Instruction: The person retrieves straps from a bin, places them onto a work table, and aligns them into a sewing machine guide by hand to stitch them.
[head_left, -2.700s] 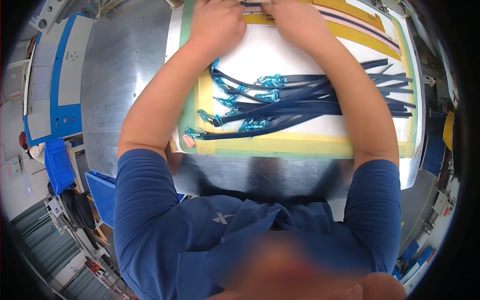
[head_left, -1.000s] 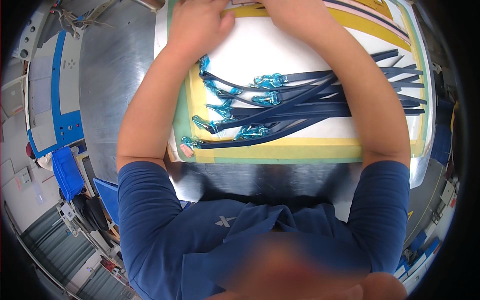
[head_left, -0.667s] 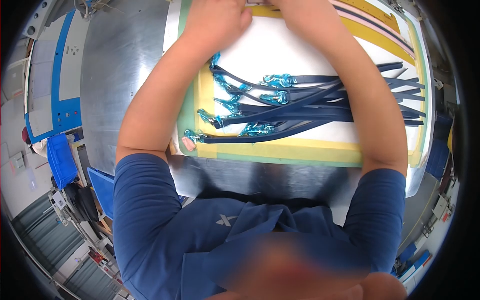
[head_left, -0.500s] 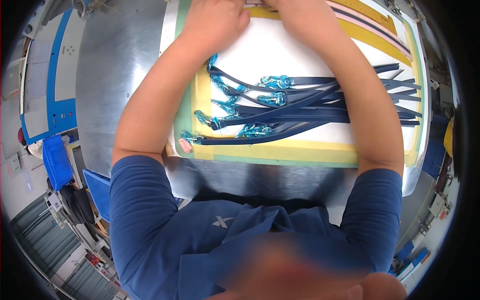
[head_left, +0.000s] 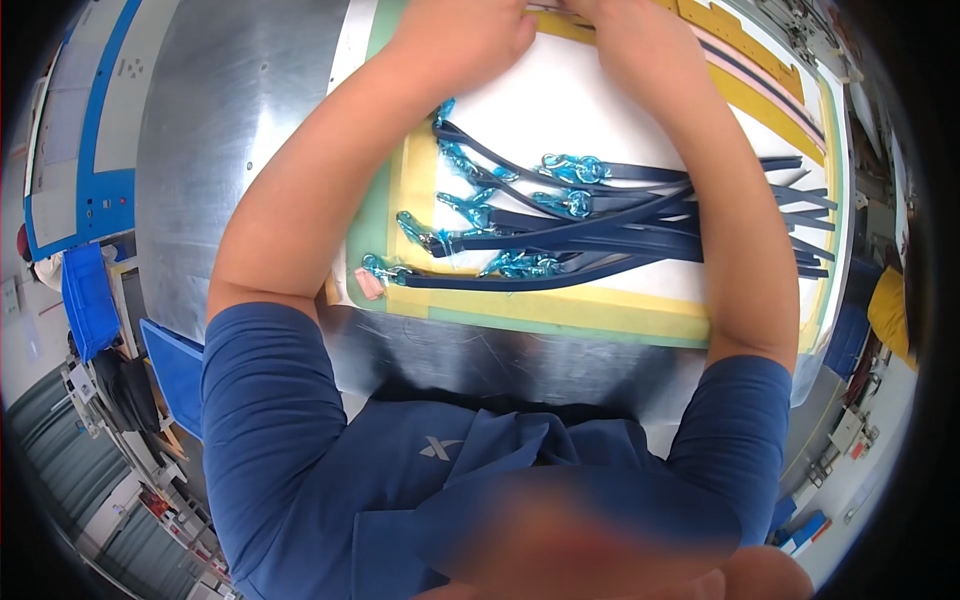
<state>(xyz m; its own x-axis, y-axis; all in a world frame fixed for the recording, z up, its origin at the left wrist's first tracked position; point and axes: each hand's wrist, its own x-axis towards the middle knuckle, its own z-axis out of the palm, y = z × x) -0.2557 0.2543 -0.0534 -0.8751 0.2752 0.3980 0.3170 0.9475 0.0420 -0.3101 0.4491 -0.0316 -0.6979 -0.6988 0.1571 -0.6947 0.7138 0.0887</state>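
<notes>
My left hand (head_left: 475,38) is at the top edge of the view, its visible fingers curled in. Beside it, my right hand (head_left: 640,38) also looks closed, with its fingertips cut off by the frame. Both are at the left end of a yellow ruler-like template (head_left: 770,105) with pink and dark strips (head_left: 765,78) along it. What they pinch is hidden. Nearer to me, several dark blue straps (head_left: 570,240) lie in a loose fan, with metal clasps in blue plastic film (head_left: 575,168) at their left ends.
The straps rest on a white board (head_left: 560,90) bordered with yellow and green tape. A small pink piece (head_left: 369,284) sits at its near left corner. Under it is a metal table (head_left: 235,110). Blue bins (head_left: 92,300) stand to the left.
The view has turned slightly, so the board and both hands appear a little further right and tilted. The straps keep their arrangement, and both hands stay at the far strips.
</notes>
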